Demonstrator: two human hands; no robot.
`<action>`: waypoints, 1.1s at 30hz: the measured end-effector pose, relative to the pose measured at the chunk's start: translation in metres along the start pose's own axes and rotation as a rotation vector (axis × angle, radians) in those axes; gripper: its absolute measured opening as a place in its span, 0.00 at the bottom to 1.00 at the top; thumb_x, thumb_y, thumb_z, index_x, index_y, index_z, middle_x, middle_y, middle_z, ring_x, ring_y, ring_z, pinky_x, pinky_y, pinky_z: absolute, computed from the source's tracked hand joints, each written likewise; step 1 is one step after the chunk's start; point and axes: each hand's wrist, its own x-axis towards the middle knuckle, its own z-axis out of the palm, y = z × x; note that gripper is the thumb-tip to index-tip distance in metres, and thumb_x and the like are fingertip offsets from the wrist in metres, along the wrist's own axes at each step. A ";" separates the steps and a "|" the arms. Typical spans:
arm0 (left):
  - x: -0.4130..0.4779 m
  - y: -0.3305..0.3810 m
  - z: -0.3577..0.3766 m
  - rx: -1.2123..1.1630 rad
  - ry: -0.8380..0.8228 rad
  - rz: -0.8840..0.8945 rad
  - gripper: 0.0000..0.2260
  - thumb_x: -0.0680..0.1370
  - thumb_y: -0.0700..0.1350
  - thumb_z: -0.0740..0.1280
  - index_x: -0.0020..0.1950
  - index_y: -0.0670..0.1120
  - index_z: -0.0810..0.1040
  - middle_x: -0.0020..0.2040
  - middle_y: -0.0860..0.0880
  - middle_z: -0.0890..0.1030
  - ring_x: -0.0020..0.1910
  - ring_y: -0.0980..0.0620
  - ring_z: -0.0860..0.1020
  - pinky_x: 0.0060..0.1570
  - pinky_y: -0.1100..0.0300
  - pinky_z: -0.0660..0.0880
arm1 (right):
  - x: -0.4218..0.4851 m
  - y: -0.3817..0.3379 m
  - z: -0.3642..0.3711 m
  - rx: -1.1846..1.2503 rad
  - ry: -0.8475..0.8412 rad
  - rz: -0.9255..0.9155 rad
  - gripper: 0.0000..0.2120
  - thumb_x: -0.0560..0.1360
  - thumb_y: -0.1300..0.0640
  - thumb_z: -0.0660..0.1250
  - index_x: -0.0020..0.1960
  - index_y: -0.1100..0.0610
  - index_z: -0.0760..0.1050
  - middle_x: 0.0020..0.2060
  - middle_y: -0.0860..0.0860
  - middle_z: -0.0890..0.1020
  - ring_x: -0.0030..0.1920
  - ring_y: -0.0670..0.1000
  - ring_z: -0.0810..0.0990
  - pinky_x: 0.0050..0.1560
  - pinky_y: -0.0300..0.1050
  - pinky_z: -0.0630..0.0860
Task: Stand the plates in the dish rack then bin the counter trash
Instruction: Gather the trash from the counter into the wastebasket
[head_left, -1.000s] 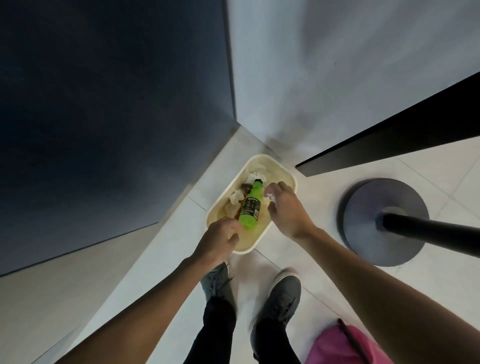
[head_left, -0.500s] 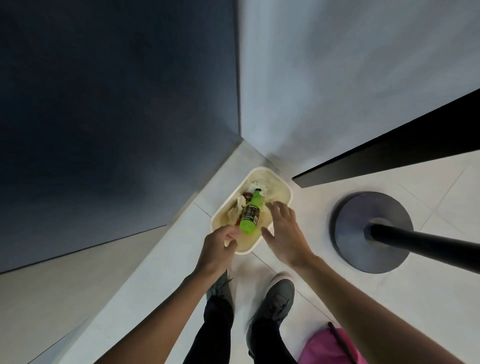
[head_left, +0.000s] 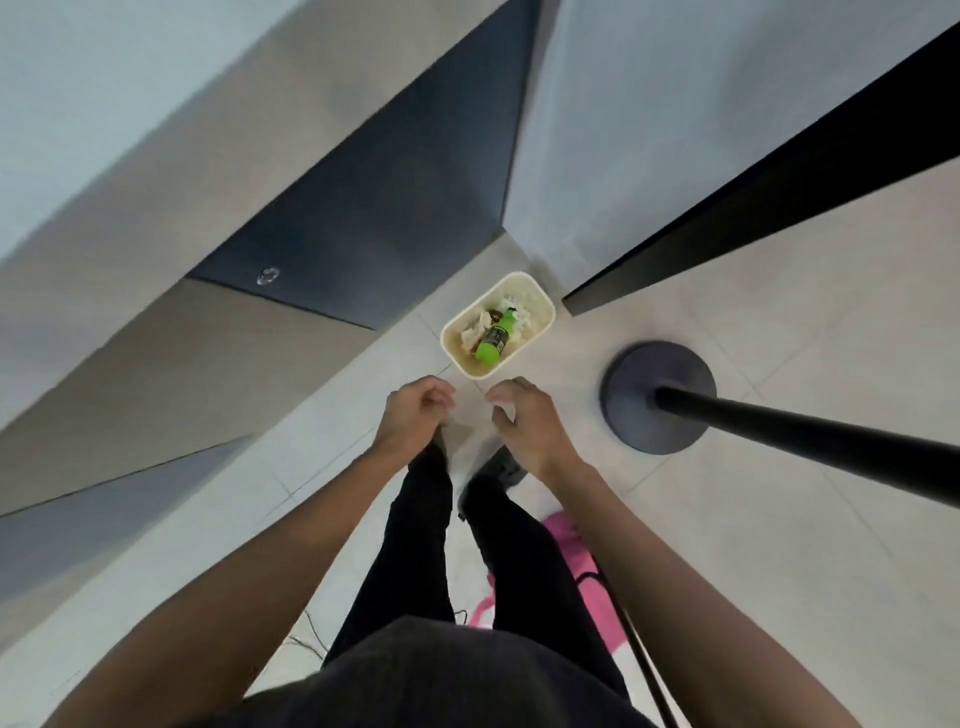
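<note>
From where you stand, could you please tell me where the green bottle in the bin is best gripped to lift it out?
Probably round its labelled body, from above. The green bottle lies slanted on crumpled paper, base nearest you, cap away; the walls of the bin close off its sides.

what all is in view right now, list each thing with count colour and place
bin: one, cream, on the floor tiles in the wall corner
bottle: one, green with a dark label, lying in the bin
crumpled paper: a few pieces, whitish, in the bin beside the bottle
stand base: one, dark grey, round, on the floor right of the bin
pole: one, black, rising from the stand base
bag: one, pink, on the floor behind the legs
legs: two, black trousers, short of the bin
left hand: one, empty, fingers loosely curled
right hand: one, empty, fingers loosely curled
</note>
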 end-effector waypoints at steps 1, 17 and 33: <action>-0.017 0.004 -0.006 -0.035 0.019 -0.006 0.16 0.73 0.26 0.61 0.46 0.45 0.82 0.39 0.46 0.83 0.42 0.43 0.82 0.48 0.56 0.80 | -0.012 -0.013 -0.006 0.002 -0.014 -0.035 0.09 0.75 0.66 0.64 0.52 0.60 0.80 0.50 0.54 0.82 0.52 0.54 0.80 0.58 0.51 0.75; -0.249 0.024 -0.164 -0.295 0.475 0.151 0.11 0.80 0.36 0.63 0.50 0.51 0.81 0.42 0.54 0.84 0.44 0.58 0.81 0.43 0.67 0.76 | -0.093 -0.248 -0.006 -0.286 -0.244 -0.566 0.05 0.78 0.60 0.65 0.50 0.55 0.80 0.44 0.45 0.82 0.44 0.44 0.78 0.48 0.39 0.74; -0.392 -0.087 -0.404 -0.422 0.866 0.282 0.10 0.81 0.37 0.64 0.53 0.51 0.81 0.44 0.55 0.84 0.44 0.55 0.81 0.41 0.63 0.76 | -0.147 -0.485 0.201 -0.171 -0.339 -0.824 0.07 0.80 0.59 0.63 0.49 0.52 0.80 0.43 0.42 0.82 0.47 0.45 0.79 0.48 0.39 0.75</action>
